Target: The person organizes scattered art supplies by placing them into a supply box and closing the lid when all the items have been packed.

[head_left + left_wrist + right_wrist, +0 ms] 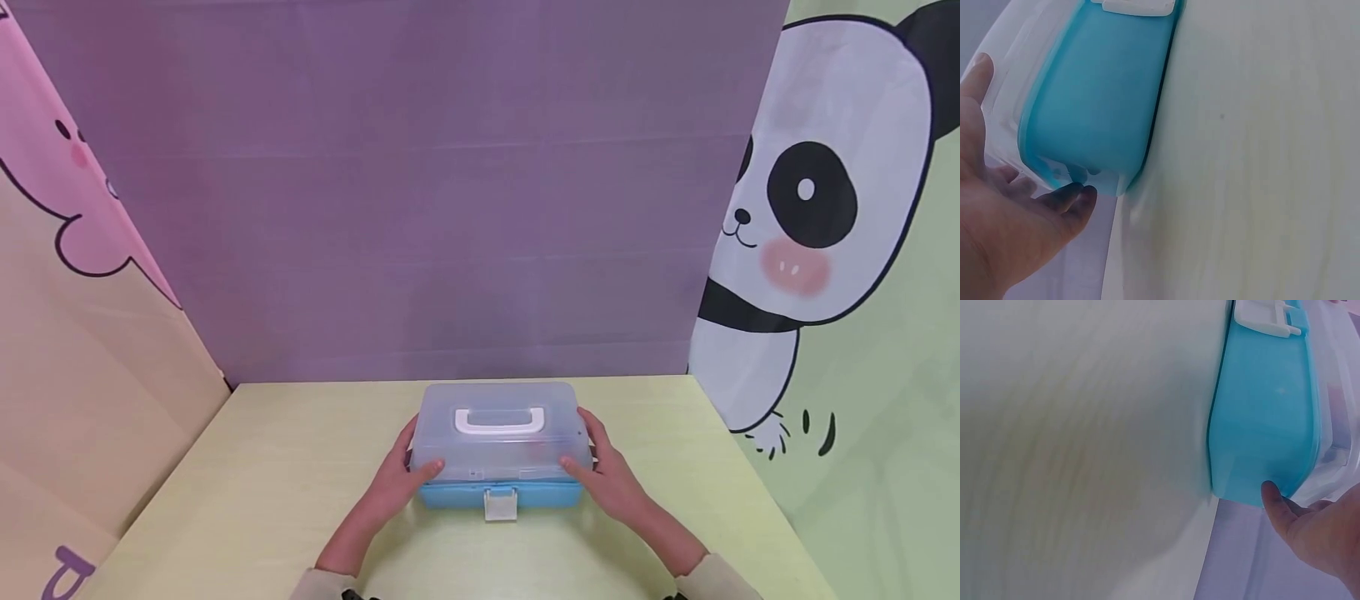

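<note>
A plastic storage box (501, 495) with a light blue base, a cloudy see-through lid (501, 457) and a white carry handle (499, 429) stands on the table. The lid lies over the base, and a white latch (500, 505) hangs at the front. My left hand (395, 477) grips the box's left end, thumb on the lid; in the left wrist view its fingertips (1088, 192) touch the lower side. At the right end, my right hand (613, 479) holds the box likewise, thumb over the lid's front corner. Something reddish shows faintly through the lid; its kind cannot be told.
The pale wooden table (270, 467) reaches back to a purple cloth wall (450, 208). A panda picture (795, 250) covers the right side panel, and a pink cartoon figure (45, 125) is on the left one.
</note>
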### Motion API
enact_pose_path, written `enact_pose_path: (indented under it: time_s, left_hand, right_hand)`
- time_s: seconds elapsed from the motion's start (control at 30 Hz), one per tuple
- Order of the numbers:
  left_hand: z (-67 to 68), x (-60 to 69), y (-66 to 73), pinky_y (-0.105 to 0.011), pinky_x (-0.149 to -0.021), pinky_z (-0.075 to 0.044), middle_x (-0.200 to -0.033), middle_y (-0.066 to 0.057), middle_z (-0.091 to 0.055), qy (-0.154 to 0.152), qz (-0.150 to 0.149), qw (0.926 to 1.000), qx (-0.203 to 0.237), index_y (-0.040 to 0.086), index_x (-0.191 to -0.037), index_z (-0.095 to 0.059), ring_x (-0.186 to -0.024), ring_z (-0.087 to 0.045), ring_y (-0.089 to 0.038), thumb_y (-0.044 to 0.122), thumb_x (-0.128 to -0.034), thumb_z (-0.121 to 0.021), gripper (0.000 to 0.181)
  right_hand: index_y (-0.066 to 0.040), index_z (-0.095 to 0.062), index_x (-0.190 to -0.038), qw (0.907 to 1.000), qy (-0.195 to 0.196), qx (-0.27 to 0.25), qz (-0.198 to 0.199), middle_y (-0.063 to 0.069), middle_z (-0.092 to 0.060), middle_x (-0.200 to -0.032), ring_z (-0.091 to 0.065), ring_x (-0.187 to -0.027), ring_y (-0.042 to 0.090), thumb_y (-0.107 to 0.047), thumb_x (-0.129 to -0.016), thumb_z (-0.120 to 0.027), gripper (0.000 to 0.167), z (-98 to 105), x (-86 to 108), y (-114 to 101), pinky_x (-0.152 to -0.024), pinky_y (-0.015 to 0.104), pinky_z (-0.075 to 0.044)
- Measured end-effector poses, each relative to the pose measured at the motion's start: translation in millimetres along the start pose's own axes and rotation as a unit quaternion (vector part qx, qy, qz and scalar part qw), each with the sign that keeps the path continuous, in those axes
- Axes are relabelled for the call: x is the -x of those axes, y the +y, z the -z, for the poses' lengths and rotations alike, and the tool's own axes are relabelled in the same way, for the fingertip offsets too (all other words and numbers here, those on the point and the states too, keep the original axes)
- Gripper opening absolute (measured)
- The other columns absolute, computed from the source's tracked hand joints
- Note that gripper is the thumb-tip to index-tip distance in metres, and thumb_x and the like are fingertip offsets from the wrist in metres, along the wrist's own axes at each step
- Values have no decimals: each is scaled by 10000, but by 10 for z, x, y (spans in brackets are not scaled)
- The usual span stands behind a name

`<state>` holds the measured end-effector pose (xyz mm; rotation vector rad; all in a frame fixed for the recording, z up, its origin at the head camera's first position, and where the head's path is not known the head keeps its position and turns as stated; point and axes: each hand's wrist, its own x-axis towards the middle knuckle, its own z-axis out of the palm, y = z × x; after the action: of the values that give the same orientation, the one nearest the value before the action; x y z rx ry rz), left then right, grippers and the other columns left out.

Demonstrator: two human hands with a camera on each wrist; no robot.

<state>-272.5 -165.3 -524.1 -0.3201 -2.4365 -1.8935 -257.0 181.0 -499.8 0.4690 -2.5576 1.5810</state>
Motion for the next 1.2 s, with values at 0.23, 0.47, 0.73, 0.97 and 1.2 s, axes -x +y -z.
enact_pose_path:
  time_s: [0.23,0.47,0.73,0.97,1.2]
  left_hand:
    - [2,0,-26,-546,-1024,-386,-1526,-169,-314,70,1,9999,-93,166,-1536,-244,-1291,-424,-438,239,-851,-766,864]
    - [15,6,2,-513,-1036,-386,-1531,-140,-314,84,121,9999,3,168,-1527,-271,-1276,-456,-388,213,-825,-796,878]
    - [26,8,-2,-516,-1060,-352,-1537,-135,-302,10,111,9999,102,147,-1520,-276,-1289,-443,-386,137,-790,-823,912]
    - [21,29,23,-502,-1029,-397,-1543,-152,-277,-49,-19,9996,283,114,-1522,-263,-1271,-459,-386,107,-782,-825,929]
    - [11,38,23,-467,-983,-447,-1544,-155,-273,-54,-91,9996,271,104,-1522,-265,-1255,-477,-394,105,-780,-826,931]
  right_hand:
    - [-281,-216,-1518,10000,-18,-47,-61,85,-405,-1461,-564,-1105,277,-327,-912,-693,772,-12,-5,25,-841,345,-520]
    - [-241,-228,-1516,10000,38,-1,-58,130,-400,-1466,-564,-1116,291,-255,-908,-706,773,-16,24,-25,-831,336,-518]
    - [-113,-251,-1504,9998,180,0,31,254,-401,-1440,-562,-1118,410,-81,-883,-716,775,-36,77,-209,-854,464,-512]
    - [-227,-267,-1496,9999,124,-97,-24,201,-406,-1453,-549,-1158,388,-155,-871,-745,791,-36,43,4,-873,467,-512]
    - [-227,-282,-1488,9999,164,-42,-23,204,-409,-1451,-560,-1142,392,-201,-843,-778,814,-34,41,29,-859,458,-523]
